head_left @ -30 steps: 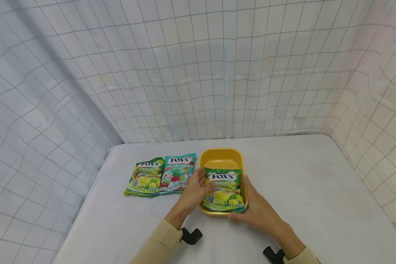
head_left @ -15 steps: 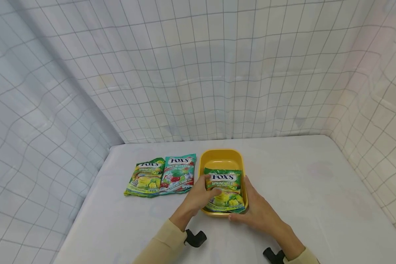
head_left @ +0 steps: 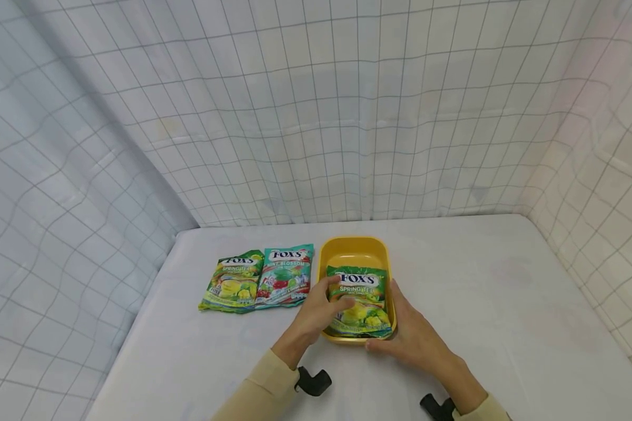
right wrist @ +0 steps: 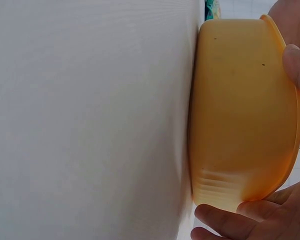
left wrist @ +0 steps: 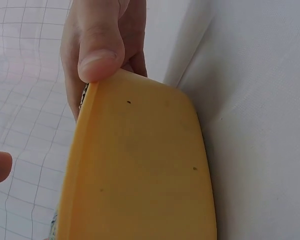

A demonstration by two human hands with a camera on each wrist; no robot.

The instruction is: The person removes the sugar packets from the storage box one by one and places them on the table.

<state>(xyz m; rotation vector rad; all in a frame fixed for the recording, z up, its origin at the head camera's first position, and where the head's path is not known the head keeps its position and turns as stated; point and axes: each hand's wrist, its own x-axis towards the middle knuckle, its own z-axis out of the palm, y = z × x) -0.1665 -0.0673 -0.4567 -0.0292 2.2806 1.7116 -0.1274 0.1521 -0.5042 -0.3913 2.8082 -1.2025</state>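
Note:
A green Spring Tea packet (head_left: 368, 304) lies face up in the near part of a yellow tray (head_left: 355, 248). Over the tray's left rim, my left hand (head_left: 311, 313) rests thumb and forefinger on the packet; its other fingers are hidden. My right hand (head_left: 418, 339) grips the tray's near right corner, thumb at the front and fingers along the right side. That thumb shows on the rim in the left wrist view, above the yellow wall (left wrist: 140, 150). In the right wrist view, right-hand fingers (right wrist: 225, 222) touch the tray's wall (right wrist: 240, 110).
Left of the tray, a teal Mint Blossom packet (head_left: 284, 278) lies against another green Spring Tea packet (head_left: 233, 283) on the white table (head_left: 484, 286). White gridded cloth (head_left: 347, 117) stands behind and at both sides. Both wrists carry black mounts.
My left hand has shifted slightly right, its thumb and forefinger farther over the packet in the tray. My right hand has kept its grip on the corner.

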